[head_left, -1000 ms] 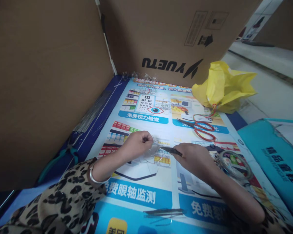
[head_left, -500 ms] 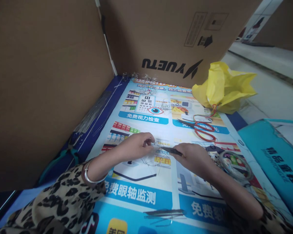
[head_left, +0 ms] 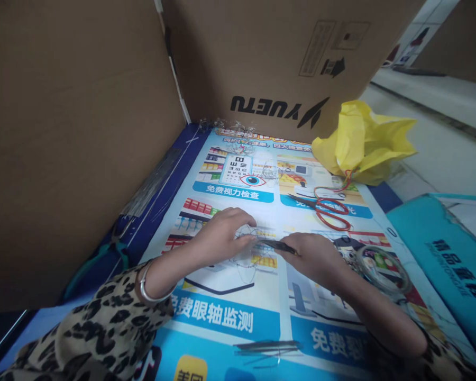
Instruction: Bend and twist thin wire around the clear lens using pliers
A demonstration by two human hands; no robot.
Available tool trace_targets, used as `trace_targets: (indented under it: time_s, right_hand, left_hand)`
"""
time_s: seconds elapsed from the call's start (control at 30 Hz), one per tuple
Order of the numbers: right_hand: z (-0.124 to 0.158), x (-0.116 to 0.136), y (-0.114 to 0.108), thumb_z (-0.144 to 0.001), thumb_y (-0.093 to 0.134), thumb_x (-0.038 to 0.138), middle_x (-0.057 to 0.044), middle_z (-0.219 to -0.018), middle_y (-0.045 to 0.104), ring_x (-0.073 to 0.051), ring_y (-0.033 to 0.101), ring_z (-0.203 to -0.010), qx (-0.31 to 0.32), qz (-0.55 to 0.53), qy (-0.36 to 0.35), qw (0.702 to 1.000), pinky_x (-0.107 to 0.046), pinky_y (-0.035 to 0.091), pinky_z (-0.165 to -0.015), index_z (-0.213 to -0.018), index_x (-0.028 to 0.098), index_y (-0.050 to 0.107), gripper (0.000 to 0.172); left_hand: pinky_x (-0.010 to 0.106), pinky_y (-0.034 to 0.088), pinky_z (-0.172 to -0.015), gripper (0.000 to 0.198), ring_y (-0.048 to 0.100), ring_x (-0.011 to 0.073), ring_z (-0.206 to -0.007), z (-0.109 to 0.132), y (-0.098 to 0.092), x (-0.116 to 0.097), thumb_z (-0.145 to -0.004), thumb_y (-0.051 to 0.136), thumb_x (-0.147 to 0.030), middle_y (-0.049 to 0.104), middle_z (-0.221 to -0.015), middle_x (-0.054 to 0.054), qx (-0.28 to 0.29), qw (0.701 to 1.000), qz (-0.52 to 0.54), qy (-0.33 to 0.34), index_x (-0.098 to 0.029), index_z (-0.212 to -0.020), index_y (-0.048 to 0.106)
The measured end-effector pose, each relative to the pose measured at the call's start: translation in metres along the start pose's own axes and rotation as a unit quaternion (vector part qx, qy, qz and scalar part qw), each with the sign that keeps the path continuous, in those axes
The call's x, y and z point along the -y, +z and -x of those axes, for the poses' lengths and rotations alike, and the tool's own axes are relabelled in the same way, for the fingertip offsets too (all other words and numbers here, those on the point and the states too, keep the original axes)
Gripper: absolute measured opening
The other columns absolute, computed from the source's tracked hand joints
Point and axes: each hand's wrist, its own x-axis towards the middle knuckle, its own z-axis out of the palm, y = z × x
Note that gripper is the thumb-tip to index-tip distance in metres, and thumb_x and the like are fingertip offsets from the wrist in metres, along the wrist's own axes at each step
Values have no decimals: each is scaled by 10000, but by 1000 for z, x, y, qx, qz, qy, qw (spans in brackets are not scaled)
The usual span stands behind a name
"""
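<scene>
Over the printed poster, my left hand (head_left: pixel 228 233) curves its thumb and fingers around a thin bent-wire piece (head_left: pixel 244 264), whose fine loops are hard to make out. My right hand (head_left: pixel 311 256) is closed around dark pointed pliers (head_left: pixel 278 245), their handles hidden in the palm. The pliers' tip points left and meets the wire beside my left thumb. Close to the poster's front lies a small bundle of straight wires (head_left: pixel 267 346).
Red-handled scissors (head_left: pixel 331 211), a yellow bag (head_left: pixel 359 143) and a roll of clear tape (head_left: pixel 384 270) lie to the right, near a turquoise box (head_left: pixel 444 254). Teal-handled pliers (head_left: pixel 111 251) and wire strips (head_left: pixel 150 182) are left. Cardboard walls (head_left: pixel 269 58) stand behind.
My left hand has shifted slightly and turned, its fingers extending further over the wire piece and the thumb now straighter. My right hand and the pliers stay nearly in place.
</scene>
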Motion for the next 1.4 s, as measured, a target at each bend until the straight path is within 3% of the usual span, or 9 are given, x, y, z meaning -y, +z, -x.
trace_targets:
  time_s: [0.13, 0.23, 0.43, 0.7, 0.8, 1.03, 1.27, 1.4]
  right_hand:
    - [-1, 1, -1, -838, 445, 399, -21, -793, 685, -186, 616, -728, 2, 1, -5, 1000, -250, 263, -535, -783, 223, 644, 271]
    - [-1, 2, -1, -840, 442, 402, -21, -790, 683, -185, 616, -730, 1, -3, -7, 1000, -248, 269, -541, -772, 222, 640, 277]
    - [2, 3, -2, -838, 447, 382, -29, -779, 671, -177, 601, -720, -10, -17, -11, 1000, -251, 272, -543, -767, 215, 637, 263]
    - [3, 0, -1, -831, 446, 368, -21, -726, 624, -145, 549, -675, -49, -125, -9, 991, -239, 316, -568, -720, 199, 601, 255]
    - [3, 6, 4, -829, 441, 400, -4, -682, 594, -144, 534, -648, -70, -220, -1, 973, -244, 343, -569, -740, 199, 586, 263]
    - [0, 27, 15, -736, 565, 436, -20, -843, 640, -163, 579, -750, -84, -456, 52, 884, -273, 437, -655, -964, 188, 542, 338]
    - [-2, 35, 15, -743, 549, 385, -12, -797, 628, -160, 569, -731, -91, -476, 71, 872, -268, 437, -643, -965, 180, 592, 305]
    - [-1, 36, 13, -739, 550, 410, -11, -754, 629, -163, 558, -709, -118, -479, 95, 865, -268, 430, -631, -863, 180, 624, 272]
  left_hand:
    - [347, 421, -863, 161, 549, 189, -959, -1, 4, 1, -835, 531, -267, 648, -968, 44, -18, 998, 11, 67, -190, -951, 610]
    - [320, 428, -814, 162, 570, 171, -885, -2, 7, 1, -863, 490, -257, 666, -894, 35, -15, 996, 24, 80, -181, -890, 630]
    - [257, 445, -720, 166, 593, 143, -782, -1, 11, -4, -851, 495, -242, 670, -799, 17, -15, 994, 103, -22, -186, -813, 647]
    - [231, 428, -662, 174, 580, 128, -716, 2, 13, -1, -832, 484, -234, 647, -749, 0, -80, 978, 161, -104, -173, -760, 629]
    - [220, 415, -635, 198, 562, 122, -686, 1, 13, -1, -837, 470, -247, 612, -696, -6, -101, 969, 188, -128, -162, -731, 614]
    - [218, 413, -647, 207, 544, 126, -701, 3, 16, -3, -841, 449, -262, 592, -704, -4, -130, 955, 222, -147, -162, -746, 603]
    - [214, 412, -636, 193, 543, 124, -688, 4, 21, -5, -832, 460, -255, 588, -685, -15, -130, 955, 224, -148, -170, -729, 600]
    - [223, 420, -648, 183, 563, 132, -710, 5, 20, -8, -828, 465, -233, 624, -721, -5, -127, 961, 201, -142, -175, -734, 611]
